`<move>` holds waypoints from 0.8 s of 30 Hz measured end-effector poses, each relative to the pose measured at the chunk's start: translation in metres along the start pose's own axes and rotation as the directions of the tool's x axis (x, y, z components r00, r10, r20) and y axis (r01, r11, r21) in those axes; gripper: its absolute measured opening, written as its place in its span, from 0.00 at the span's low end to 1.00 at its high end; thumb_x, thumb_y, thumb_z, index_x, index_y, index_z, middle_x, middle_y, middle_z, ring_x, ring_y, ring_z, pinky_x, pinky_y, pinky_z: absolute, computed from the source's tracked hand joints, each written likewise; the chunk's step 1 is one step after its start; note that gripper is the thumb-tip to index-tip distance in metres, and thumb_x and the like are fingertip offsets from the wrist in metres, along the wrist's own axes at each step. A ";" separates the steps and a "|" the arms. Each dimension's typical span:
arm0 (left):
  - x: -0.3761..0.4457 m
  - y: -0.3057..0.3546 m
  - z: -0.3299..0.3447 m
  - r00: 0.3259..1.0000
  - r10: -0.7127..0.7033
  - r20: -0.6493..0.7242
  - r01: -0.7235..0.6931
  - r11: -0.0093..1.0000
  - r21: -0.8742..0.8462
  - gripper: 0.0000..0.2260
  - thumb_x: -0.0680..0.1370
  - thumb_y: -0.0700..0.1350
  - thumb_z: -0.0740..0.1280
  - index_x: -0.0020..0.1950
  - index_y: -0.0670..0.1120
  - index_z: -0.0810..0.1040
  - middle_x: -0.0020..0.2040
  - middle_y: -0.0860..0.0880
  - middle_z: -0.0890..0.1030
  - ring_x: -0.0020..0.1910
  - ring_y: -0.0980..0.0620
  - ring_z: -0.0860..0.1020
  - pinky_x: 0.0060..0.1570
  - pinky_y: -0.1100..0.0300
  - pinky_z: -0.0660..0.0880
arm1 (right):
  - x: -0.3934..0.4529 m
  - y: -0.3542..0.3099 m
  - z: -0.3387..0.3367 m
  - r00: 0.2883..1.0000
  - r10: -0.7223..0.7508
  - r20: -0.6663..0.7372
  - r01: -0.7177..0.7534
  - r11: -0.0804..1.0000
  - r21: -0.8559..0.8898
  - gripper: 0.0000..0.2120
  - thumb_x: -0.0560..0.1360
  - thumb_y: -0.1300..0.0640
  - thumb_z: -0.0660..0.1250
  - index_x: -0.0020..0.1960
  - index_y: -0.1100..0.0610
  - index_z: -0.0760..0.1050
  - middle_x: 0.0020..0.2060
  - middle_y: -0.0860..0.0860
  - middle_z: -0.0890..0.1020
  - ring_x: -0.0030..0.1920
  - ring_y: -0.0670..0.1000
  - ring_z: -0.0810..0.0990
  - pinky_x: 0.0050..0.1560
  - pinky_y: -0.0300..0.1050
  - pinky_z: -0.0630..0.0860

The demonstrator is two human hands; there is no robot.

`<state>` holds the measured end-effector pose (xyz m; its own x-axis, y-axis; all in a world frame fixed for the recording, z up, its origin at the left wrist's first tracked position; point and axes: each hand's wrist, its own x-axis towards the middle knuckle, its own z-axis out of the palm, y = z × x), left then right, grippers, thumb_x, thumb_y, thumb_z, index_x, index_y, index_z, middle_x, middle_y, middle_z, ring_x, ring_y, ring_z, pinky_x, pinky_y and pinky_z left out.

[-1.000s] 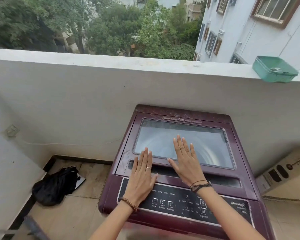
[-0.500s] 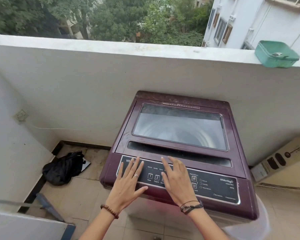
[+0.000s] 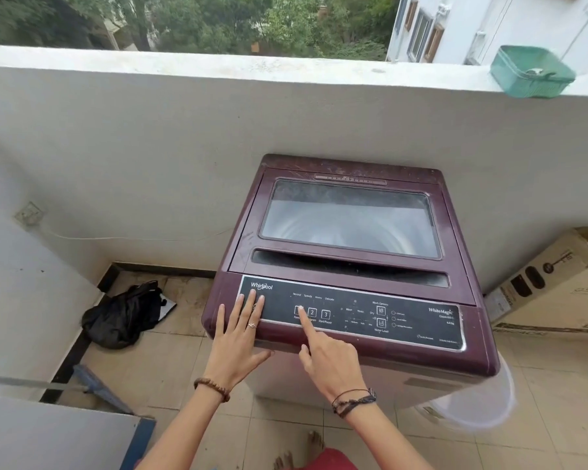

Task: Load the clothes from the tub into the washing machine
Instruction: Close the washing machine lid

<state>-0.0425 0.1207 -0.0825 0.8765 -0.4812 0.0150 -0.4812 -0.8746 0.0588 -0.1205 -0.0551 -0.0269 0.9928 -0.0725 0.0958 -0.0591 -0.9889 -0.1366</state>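
Head view: looking down over a top-loading washing machine [image 3: 350,252] on a tiled balcony, and every place below is called from that machine.
Feet: bare toes [image 3: 314,442] on the floor tiles, right in front of the machine's front face.
Left hand [image 3: 238,337]: flat and fully spread, palm down on the machine's front-left corner, fingertips just onto the dark control panel [image 3: 350,313] under the brand logo; it has hold of nothing.
Left wrist: beaded bracelet [image 3: 213,388], a ring on one finger.
Right hand [image 3: 330,361]: curled into a pointing fist, index finger stretched out, its tip landing on the button marked 1 [image 3: 298,310] at the panel's left; nothing carried.
Right wrist: dark cord bands [image 3: 353,400].
Lid [image 3: 350,218]: down and closed, maroon frame with a glass window, the drum showing dimly through it.
Tub and clothes: neither can be made out with certainty from this angle.
Left of the machine: black bag [image 3: 123,317] slumped on the floor against the wall.
Right of the machine: long cardboard box [image 3: 554,286] lying beside it.
Behind the machine: white parapet wall [image 3: 218,130], the machine's back edge close against it.
Up on the parapet, back right: green plastic basket [image 3: 532,72] sitting on the ledge.
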 end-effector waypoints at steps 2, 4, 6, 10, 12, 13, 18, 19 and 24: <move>0.000 0.000 0.001 1.000 -0.004 -0.004 0.004 1.000 -0.010 0.46 0.68 0.69 0.56 0.77 0.48 0.44 0.77 0.51 0.40 0.77 0.51 0.40 0.72 0.46 0.42 | 0.000 -0.007 -0.005 0.996 0.038 0.084 -0.041 0.999 0.035 0.37 0.61 0.49 0.74 0.69 0.50 0.70 0.24 0.46 0.76 0.19 0.46 0.74 0.20 0.37 0.59; 0.000 -0.001 0.002 1.000 -0.010 -0.007 0.009 1.000 -0.014 0.45 0.68 0.70 0.54 0.77 0.48 0.45 0.78 0.51 0.41 0.77 0.52 0.40 0.72 0.46 0.43 | 0.001 -0.008 -0.004 0.994 0.029 0.107 -0.037 0.997 0.074 0.35 0.73 0.50 0.65 0.76 0.48 0.54 0.37 0.48 0.81 0.33 0.50 0.82 0.30 0.43 0.72; 0.001 0.000 0.003 1.000 -0.015 -0.016 0.015 1.000 -0.018 0.44 0.68 0.69 0.55 0.77 0.49 0.46 0.78 0.51 0.43 0.77 0.52 0.41 0.72 0.45 0.43 | 0.000 -0.010 -0.002 0.991 0.024 0.133 -0.042 0.991 0.131 0.32 0.79 0.50 0.54 0.77 0.48 0.41 0.49 0.51 0.81 0.46 0.55 0.82 0.42 0.47 0.75; -0.001 0.000 0.006 0.999 -0.026 -0.031 0.025 0.999 -0.035 0.42 0.70 0.69 0.54 0.77 0.48 0.50 0.77 0.52 0.49 0.77 0.53 0.41 0.72 0.45 0.43 | 0.002 -0.006 0.005 0.992 0.064 0.111 -0.074 0.993 0.096 0.30 0.80 0.46 0.54 0.77 0.47 0.45 0.48 0.52 0.83 0.45 0.56 0.83 0.42 0.47 0.75; 0.000 0.000 0.007 0.999 -0.026 -0.047 0.025 0.999 -0.027 0.41 0.70 0.69 0.53 0.77 0.48 0.52 0.77 0.51 0.50 0.77 0.53 0.42 0.72 0.45 0.44 | 0.003 -0.005 0.011 0.995 0.070 0.065 -0.075 0.994 0.082 0.30 0.79 0.45 0.56 0.77 0.46 0.49 0.43 0.53 0.84 0.42 0.56 0.84 0.40 0.46 0.75; 0.001 0.000 0.007 0.998 -0.027 -0.053 0.026 0.999 -0.020 0.41 0.70 0.69 0.53 0.77 0.48 0.53 0.77 0.51 0.52 0.77 0.53 0.42 0.72 0.45 0.44 | 0.005 -0.005 0.012 0.996 0.071 0.056 -0.075 0.994 0.077 0.30 0.78 0.45 0.56 0.77 0.47 0.50 0.42 0.53 0.84 0.41 0.56 0.84 0.39 0.46 0.75; -0.001 0.000 0.007 0.998 -0.028 -0.064 0.026 0.999 -0.027 0.41 0.70 0.69 0.53 0.77 0.48 0.51 0.76 0.48 0.57 0.77 0.53 0.41 0.72 0.45 0.45 | 0.010 -0.009 0.012 0.993 0.031 0.112 -0.031 1.000 0.000 0.30 0.75 0.45 0.62 0.75 0.49 0.58 0.34 0.52 0.84 0.35 0.53 0.83 0.33 0.43 0.73; -0.001 0.000 0.007 0.998 -0.030 -0.063 0.028 0.999 -0.028 0.41 0.70 0.69 0.53 0.77 0.48 0.50 0.76 0.47 0.57 0.77 0.52 0.41 0.72 0.44 0.45 | 0.010 -0.009 0.012 0.992 0.044 0.122 -0.040 0.998 -0.040 0.31 0.71 0.43 0.67 0.72 0.49 0.66 0.27 0.51 0.82 0.28 0.51 0.81 0.28 0.40 0.71; 0.000 0.002 0.003 0.999 -0.037 0.000 0.037 0.998 -0.050 0.43 0.69 0.69 0.54 0.77 0.48 0.47 0.76 0.46 0.58 0.77 0.51 0.40 0.71 0.44 0.44 | 0.003 -0.005 0.011 0.992 0.016 0.124 -0.024 0.998 0.065 0.30 0.78 0.43 0.57 0.76 0.46 0.48 0.42 0.55 0.84 0.43 0.55 0.83 0.41 0.45 0.75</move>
<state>-0.0437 0.1189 -0.0857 0.8937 -0.4484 0.0125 -0.4470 -0.8879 0.1089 -0.1158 -0.0491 -0.0369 0.9970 -0.0714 -0.0294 -0.0759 -0.9762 -0.2031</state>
